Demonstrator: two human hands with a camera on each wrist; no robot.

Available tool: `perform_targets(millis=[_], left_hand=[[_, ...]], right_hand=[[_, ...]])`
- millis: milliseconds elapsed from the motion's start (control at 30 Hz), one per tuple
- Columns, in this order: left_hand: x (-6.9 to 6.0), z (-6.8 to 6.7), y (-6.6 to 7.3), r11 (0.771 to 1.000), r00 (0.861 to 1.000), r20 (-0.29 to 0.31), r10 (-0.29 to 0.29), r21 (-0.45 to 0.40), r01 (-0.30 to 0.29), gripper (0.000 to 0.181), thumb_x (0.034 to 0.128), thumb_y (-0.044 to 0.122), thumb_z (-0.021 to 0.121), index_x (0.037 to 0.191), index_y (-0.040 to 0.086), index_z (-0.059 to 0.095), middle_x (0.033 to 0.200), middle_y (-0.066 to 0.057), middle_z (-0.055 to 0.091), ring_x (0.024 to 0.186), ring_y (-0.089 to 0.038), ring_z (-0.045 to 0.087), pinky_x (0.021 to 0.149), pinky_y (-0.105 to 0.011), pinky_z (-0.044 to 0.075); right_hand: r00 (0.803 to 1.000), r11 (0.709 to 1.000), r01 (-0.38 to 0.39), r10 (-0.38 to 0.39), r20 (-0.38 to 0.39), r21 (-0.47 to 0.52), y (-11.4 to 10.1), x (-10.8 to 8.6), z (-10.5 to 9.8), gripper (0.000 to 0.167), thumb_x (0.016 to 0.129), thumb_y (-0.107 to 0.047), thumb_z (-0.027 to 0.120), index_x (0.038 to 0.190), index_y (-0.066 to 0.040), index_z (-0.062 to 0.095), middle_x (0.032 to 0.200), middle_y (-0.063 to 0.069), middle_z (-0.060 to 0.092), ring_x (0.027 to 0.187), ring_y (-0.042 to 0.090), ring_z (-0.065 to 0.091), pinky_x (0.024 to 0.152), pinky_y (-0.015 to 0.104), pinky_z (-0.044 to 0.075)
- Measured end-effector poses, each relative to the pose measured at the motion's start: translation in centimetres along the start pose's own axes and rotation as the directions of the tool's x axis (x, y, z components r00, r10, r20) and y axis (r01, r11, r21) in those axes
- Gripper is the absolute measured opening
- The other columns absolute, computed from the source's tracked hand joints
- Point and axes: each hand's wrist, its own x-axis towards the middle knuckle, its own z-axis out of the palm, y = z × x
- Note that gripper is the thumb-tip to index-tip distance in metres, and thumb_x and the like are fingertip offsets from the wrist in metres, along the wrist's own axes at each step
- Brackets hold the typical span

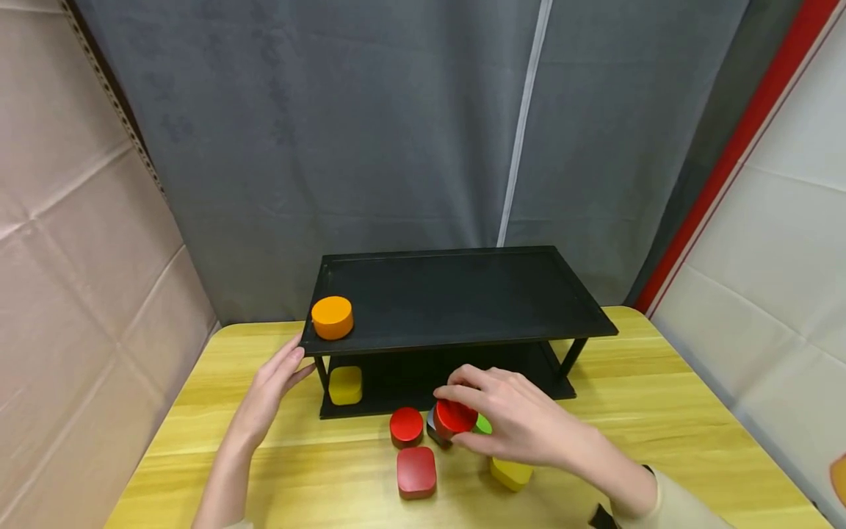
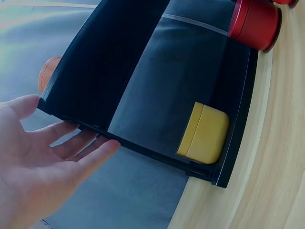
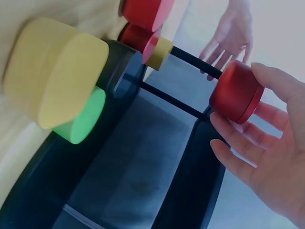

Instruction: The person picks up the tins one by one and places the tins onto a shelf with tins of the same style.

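Note:
My right hand (image 1: 512,415) pinches a red round tin (image 1: 454,417) between thumb and fingers, raised in front of the shelf; the right wrist view shows this red tin (image 3: 237,92) tilted. At the left end of the black two-tier shelf (image 1: 449,294), my left hand (image 1: 267,389) touches the top tier's edge with nearly straight fingers (image 2: 62,138). An orange round tin (image 1: 333,317) stands on the top tier's front left corner. Below it, a yellow rounded-square tin (image 1: 346,386) sits on the lower tier (image 1: 396,389), at its left end.
On the wooden table (image 1: 317,477) before the shelf are another red round tin (image 1: 406,427), a red rounded-square tin (image 1: 416,472), a yellow tin (image 1: 511,474), a green tin (image 1: 484,425) and a dark tin (image 3: 127,71). A grey curtain (image 1: 344,147) hangs behind.

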Motion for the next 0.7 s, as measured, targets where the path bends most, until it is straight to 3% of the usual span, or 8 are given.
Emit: perform_targets(millis=[433,700], left_hand=[[0.0,-0.4,-0.3,0.999,0.998,0.057,0.041,0.012,-0.042,0.057,0.1135,0.037,0.034,0.164,0.012,0.027,0.172,-0.016,0.022,0.129,0.019,0.047,0.104,-0.009,0.047],[0.2,-0.5,-0.5,0.998,0.996,0.072,0.056,0.013,-0.057,0.057,0.1137,0.038,0.032,0.165,0.013,0.025,0.173,-0.016,0.019,0.133,0.02,0.041,0.106,-0.01,0.046]], right_hand=[[0.996,0.998,0.051,-0.048,-0.077,0.043,0.6,1.7,-2.4,0.047,0.087,-0.038,0.082,0.13,-0.026,0.069,0.119,-0.011,0.063,0.085,0.0,0.06,0.074,0.015,0.054],[0.994,0.997,0.056,-0.05,-0.097,0.06,1.0,3.0,-3.9,0.046,0.088,-0.035,0.081,0.131,-0.024,0.069,0.121,-0.007,0.064,0.086,0.003,0.063,0.074,0.017,0.056]])
